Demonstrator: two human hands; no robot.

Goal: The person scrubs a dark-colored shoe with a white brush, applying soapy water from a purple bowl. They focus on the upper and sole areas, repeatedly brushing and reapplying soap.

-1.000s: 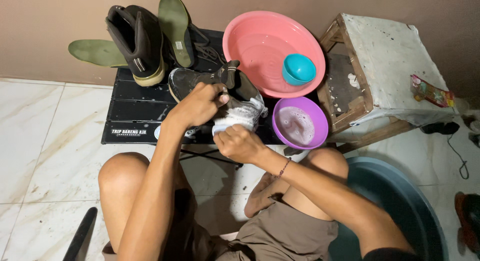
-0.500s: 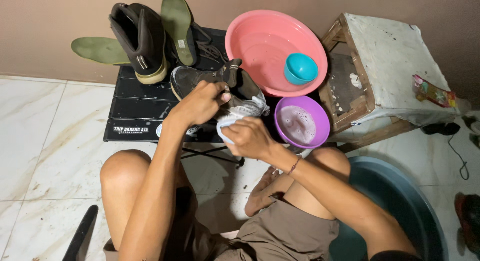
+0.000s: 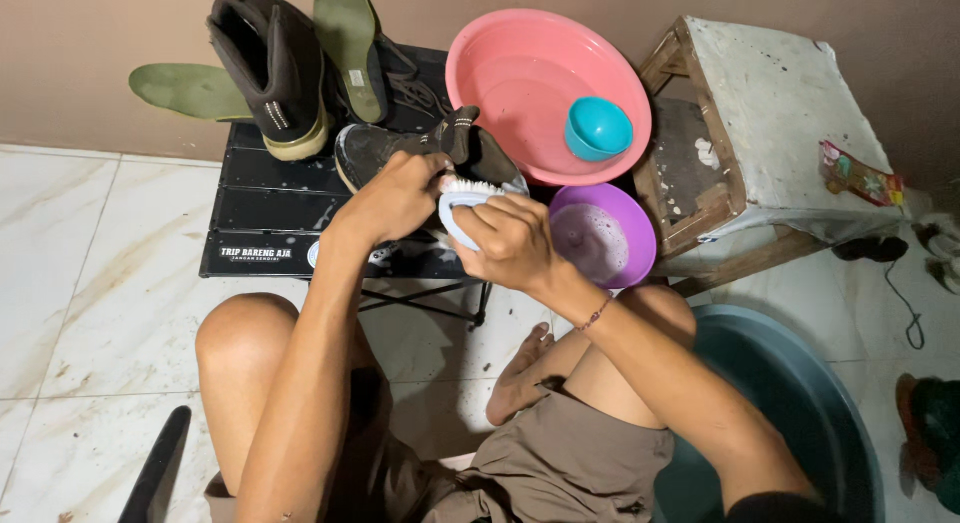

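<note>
Shoe: a dark, wet low shoe with a pale sole edge (image 3: 400,148) lies on its side on the black slatted folding table (image 3: 270,193), toe toward 9 o'clock, just at 12 o'clock of both hands.
Left hand: the left hand (image 3: 395,198) is curled shut over the shoe's side, fingers wrapped on the upper and pressing it down.
Right hand: the right hand (image 3: 510,243) is closed round a white plastic scrubbing brush with a looped handle (image 3: 462,198); the fingers fold over the handle and the bristles meet the shoe's heel part.
Brush and fingers: the brush sits between the two hands, touching the left knuckles at 9 o'clock and the shoe at 12 o'clock.
Change: half a second ago the right hand sat lower and farther from the shoe; it has come up toward 12 o'clock, and the brush now lies tight against the shoe. The left hand keeps its grip.
Around: a dark tall boot (image 3: 270,68) stands at 10 o'clock, with two green insoles (image 3: 350,48) beside it. A round pink plastic basin (image 3: 520,83) holding a small teal cup (image 3: 597,128) lies at 1 o'clock; a purple bowl of soapy water (image 3: 600,238) is just at 3 o'clock of the right hand.
In the way: the hands hide the middle of the shoe.
</note>
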